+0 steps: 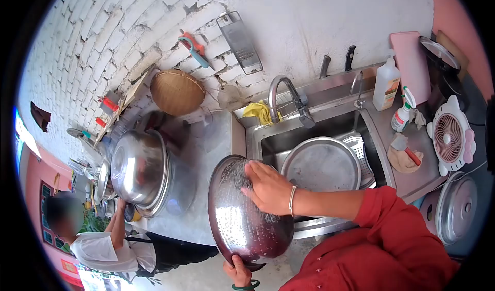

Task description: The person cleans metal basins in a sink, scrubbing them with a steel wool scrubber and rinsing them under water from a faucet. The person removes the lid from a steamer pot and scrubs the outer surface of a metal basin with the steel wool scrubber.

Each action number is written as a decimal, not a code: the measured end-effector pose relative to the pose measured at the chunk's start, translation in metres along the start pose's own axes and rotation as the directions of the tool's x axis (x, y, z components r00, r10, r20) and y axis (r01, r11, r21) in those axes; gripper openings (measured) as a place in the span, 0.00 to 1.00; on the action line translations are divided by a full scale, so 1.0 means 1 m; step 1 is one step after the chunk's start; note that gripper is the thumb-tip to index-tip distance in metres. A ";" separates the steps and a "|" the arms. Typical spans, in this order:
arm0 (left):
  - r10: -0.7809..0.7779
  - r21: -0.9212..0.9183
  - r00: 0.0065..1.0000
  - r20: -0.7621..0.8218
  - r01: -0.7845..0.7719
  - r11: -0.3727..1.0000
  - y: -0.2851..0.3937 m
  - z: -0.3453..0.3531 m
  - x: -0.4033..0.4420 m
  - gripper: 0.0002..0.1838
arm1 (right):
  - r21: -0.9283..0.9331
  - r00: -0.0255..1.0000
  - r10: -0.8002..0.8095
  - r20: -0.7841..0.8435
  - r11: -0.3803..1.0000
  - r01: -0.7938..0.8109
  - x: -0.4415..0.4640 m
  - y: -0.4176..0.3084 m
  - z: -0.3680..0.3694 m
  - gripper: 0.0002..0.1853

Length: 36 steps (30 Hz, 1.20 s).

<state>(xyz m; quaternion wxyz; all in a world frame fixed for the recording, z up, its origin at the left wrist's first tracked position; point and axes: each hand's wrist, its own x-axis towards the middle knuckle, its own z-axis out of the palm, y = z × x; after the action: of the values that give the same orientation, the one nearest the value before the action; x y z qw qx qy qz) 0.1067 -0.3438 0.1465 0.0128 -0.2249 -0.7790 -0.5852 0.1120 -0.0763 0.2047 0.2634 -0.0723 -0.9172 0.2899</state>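
Observation:
A large shiny metal basin (242,224) is tilted on its side beside the sink, its rounded outside wet with suds and reflecting red cloth. My left hand (238,273), with a green bangle at the wrist, is closed on its lower rim. Against the upper outside of the basin my right hand (268,188), wearing a silver bracelet, is pressed with fingers bent. Something greyish and textured shows by its fingertips; whether it is a scrubber or foam I cannot tell. In the sink (270,146) next to it lies a round metal pan (322,162).
A curved faucet (289,95) rises behind the sink, near a yellow cloth (260,113). Stacked metal bowls (139,162) stand left on the counter, and another person (103,249) is beyond. To the right are a spray bottle (403,110) and a fan (448,133).

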 end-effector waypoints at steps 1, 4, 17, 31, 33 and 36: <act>-0.034 -0.005 0.999 -0.029 0.033 0.999 -0.010 -0.003 0.000 0.25 | -0.054 0.988 -0.150 -0.042 0.988 0.148 -0.019 -0.022 -0.005 0.30; -0.013 -0.010 0.997 -0.070 0.012 1.000 -0.007 -0.006 -0.002 0.25 | 0.240 0.994 -0.052 -0.096 0.968 0.074 -0.002 0.006 0.004 0.26; -0.130 -0.248 0.975 -0.178 0.083 0.965 -0.018 -0.042 -0.018 0.24 | 0.577 0.983 0.032 0.182 0.806 -0.133 0.026 0.016 0.049 0.22; 0.108 0.197 0.993 0.039 -0.114 0.974 -0.019 -0.061 -0.022 0.24 | 0.436 0.841 -0.338 0.422 0.889 0.138 0.087 0.022 0.015 0.21; 0.113 0.209 0.993 0.035 -0.118 0.971 -0.019 -0.061 -0.021 0.25 | 0.662 0.858 -0.302 0.416 0.747 -0.058 0.087 0.052 0.032 0.21; 0.073 0.163 0.996 0.053 -0.081 0.983 -0.023 -0.067 -0.015 0.26 | 0.472 0.874 -0.410 0.261 0.844 0.255 0.082 0.021 0.014 0.20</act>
<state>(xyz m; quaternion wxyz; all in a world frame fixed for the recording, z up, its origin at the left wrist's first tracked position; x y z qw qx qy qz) 0.0955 -0.4153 0.1424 0.0357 -0.2667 -0.8154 -0.5125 0.0346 -0.0426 0.2189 0.1514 0.2021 -0.8624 0.4388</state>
